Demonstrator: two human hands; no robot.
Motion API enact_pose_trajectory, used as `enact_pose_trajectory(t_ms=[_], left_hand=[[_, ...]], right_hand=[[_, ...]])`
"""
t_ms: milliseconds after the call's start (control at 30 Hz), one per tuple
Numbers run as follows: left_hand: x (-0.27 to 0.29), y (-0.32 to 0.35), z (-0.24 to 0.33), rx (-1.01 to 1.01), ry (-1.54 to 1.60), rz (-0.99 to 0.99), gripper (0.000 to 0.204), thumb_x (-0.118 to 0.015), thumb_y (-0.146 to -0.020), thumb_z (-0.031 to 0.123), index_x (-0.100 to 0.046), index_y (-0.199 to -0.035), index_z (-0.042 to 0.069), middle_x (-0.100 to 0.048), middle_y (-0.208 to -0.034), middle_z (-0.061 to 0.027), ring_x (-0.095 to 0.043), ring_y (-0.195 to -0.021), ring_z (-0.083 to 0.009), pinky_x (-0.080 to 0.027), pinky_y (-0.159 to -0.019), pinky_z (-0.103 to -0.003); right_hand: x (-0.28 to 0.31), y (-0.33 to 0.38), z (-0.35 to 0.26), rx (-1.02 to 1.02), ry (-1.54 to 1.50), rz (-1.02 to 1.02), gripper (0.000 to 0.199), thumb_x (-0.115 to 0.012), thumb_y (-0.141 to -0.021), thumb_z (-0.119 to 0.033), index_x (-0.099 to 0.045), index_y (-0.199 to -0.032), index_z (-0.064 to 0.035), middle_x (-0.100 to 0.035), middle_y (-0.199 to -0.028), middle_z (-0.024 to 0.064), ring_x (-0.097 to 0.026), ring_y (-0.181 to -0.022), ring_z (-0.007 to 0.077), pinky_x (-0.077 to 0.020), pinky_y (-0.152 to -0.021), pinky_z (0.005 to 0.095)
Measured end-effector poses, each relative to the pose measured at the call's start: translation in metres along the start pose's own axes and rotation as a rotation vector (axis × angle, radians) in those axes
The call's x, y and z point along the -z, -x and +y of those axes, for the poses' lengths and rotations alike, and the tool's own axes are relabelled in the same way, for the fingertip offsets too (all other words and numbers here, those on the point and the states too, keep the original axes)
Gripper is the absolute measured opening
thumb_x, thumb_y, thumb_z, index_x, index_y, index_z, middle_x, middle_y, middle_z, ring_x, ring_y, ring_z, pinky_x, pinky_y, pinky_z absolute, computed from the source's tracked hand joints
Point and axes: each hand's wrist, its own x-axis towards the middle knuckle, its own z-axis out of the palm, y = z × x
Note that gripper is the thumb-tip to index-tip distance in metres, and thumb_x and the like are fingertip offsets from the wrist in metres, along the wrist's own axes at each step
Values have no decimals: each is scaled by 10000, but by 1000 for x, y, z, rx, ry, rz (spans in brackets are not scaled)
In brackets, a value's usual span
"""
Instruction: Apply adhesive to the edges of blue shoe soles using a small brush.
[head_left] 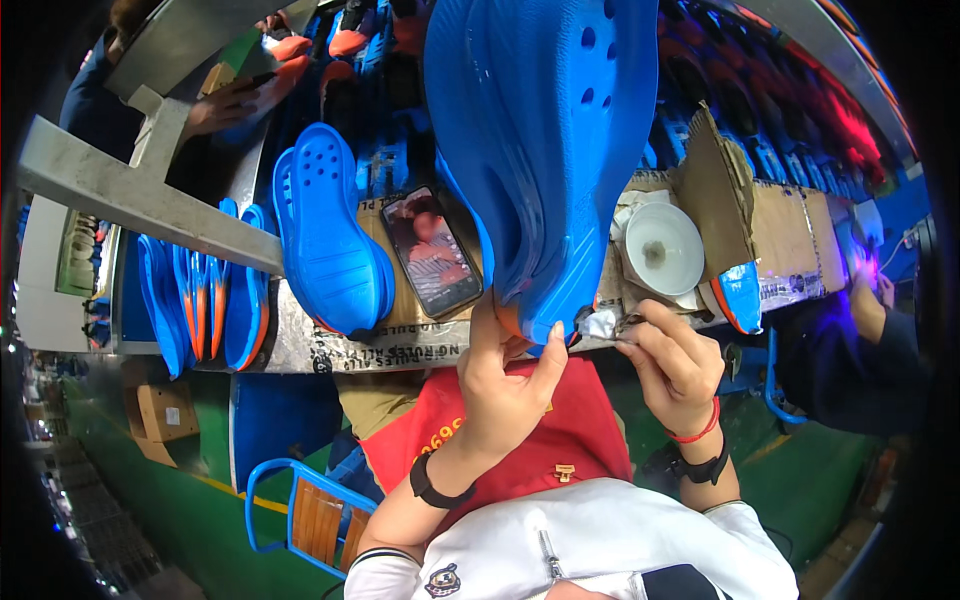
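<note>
My left hand [505,385] pinches the near end of a large blue shoe sole [540,170], which stands tilted up in front of me with holes at its far end. Its tip by my fingers has orange and black parts. My right hand [675,365] is closed, its fingertips pinched on a small whitish wad [600,322] that is close to the sole's end; whether it is cloth or something else is unclear. A white bowl [664,248] with a brownish stain inside stands just beyond my right hand. To the left lie a phone [432,250] and a stacked pair of blue soles [325,235].
Several blue and orange soles [205,300] stand on edge at the bench's left, below a metal bar [150,195]. Upright cardboard [712,190] borders the bowl, beside another sole [740,297]. Racked shoes fill the back. Co-workers' hands [222,108] show left and right. A chair [310,515] stands behind.
</note>
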Motion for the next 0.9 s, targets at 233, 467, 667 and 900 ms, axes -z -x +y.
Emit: enact_pose_trajectory(t_ms=[233,467,667,900], left_hand=[[2,-1,-2,-42,-1,-34,546,-665,-833,-21,-392,-1302,-83,-629,-1032,-153,-678,-872,-183,-570,-737,-287],[1,0,0,-13,19,-13,530,-665,-832,-26,-398,-1285,-87,-631,-1028,-151,-678,-872,-178,-569,-738,-283],[1,0,1,-5,35,-24,527,-664,-832,-26,-403,-1284,-88,-630,-1024,-158,-682,-865,-185,-572,-739,-283],[2,2,2,5,38,-5,534,-666,-829,-28,-399,-1287,-88,-631,-1014,-157,-683,-866,-189,-571,-743,-283]], right_hand=[[-1,-1,-3,19,-14,-28,218,-778,-655,9,-663,-839,-11,-668,-899,161,-651,-608,250,-505,-520,292],[-3,-1,0,-14,-41,1,213,-774,-669,15,-663,-849,-10,-671,-904,161,-645,-593,244,-498,-510,287],[-2,2,6,-57,12,33,220,-773,-672,24,-656,-857,-2,-676,-909,170,-645,-594,245,-503,-521,291],[2,2,7,-75,-14,91,211,-766,-682,42,-649,-856,15,-676,-921,184,-654,-604,253,-512,-535,286]])
